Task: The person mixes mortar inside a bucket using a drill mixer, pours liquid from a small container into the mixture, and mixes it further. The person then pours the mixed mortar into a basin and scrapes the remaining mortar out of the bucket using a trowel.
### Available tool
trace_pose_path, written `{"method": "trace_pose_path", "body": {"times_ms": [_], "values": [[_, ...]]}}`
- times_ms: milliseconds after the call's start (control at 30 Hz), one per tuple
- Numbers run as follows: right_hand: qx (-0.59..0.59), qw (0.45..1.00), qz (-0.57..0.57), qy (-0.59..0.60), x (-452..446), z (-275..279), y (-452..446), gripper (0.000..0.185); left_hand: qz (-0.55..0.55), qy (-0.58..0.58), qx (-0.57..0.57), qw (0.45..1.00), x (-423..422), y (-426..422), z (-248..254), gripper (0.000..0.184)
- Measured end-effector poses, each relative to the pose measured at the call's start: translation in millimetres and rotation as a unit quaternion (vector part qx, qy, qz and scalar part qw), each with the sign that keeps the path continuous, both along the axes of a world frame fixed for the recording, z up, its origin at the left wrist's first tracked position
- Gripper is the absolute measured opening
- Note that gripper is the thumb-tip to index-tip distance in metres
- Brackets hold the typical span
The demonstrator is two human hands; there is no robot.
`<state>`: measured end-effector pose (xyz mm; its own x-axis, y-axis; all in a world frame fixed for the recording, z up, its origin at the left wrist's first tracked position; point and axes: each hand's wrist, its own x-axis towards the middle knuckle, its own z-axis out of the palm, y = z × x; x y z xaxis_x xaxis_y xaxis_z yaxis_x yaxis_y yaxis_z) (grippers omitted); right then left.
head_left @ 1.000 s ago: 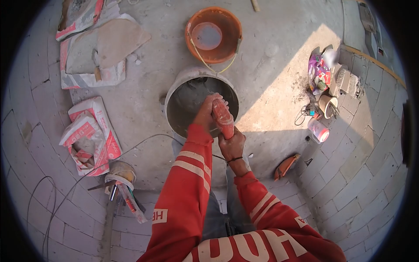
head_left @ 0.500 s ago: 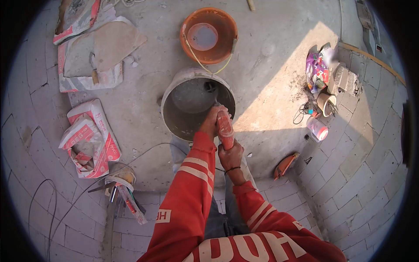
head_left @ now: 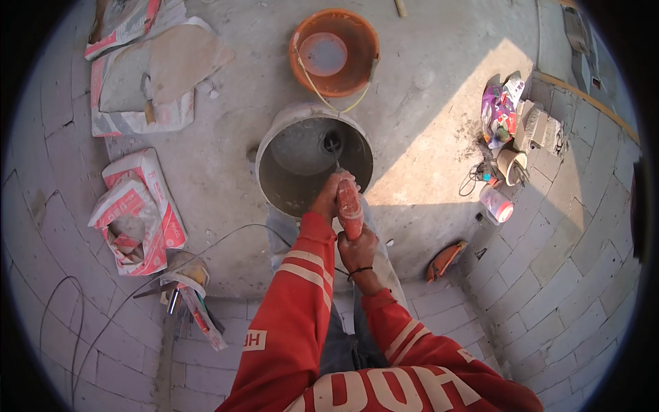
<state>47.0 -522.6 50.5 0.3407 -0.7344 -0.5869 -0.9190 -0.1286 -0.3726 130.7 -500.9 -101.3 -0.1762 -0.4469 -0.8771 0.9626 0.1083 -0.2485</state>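
Building site, a bare room of raw block and concrete.
The walls (head_left: pixel 549 275) are unpainted grey blocks with open joints, the floor (head_left: pixel 226 178) rough, stained concrete lit by a patch of sun. Torn red-and-white sacks (head_left: pixel 144 213) spill grey powder at the left, near a tub (head_left: pixel 189 271) of tools. An orange bucket (head_left: pixel 334 79) and a larger grey bucket (head_left: pixel 285 189), smeared inside with something grey, sit mid-floor; a cable (head_left: pixel 226 237) trails across it, and loose block pieces (head_left: pixel 542 129) lie by the right wall.
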Motion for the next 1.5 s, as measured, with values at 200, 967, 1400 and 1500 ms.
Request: {"method": "trace_pose_path", "body": {"times_ms": [200, 967, 1400, 1500], "values": [[-0.015, 0.999, -0.036, -0.002, -6.4, -10.0, 7.2, 0.021, -0.036, 0.008, -0.005, 0.999, -11.9, -4.8, -25.5, 0.03], [0.02, 0.998, 0.021, -0.056, 10.0, -9.5, -39.2, 0.025, 0.043, -0.072, 0.0, 0.996, 29.8, -24.9, 40.8, 0.04], [0.029, 0.998, 0.063, -0.008, 17.5, -4.0, -38.3, 0.022, 0.021, -0.009, 0.016, 1.0, 30.3, -13.2, 26.2, 0.034], [0.038, 0.998, 0.057, 0.007, 4.7, -3.3, -34.8, 0.024, 0.047, -0.031, 0.02, 0.998, 6.6, -6.9, 11.9, 0.033]]}}
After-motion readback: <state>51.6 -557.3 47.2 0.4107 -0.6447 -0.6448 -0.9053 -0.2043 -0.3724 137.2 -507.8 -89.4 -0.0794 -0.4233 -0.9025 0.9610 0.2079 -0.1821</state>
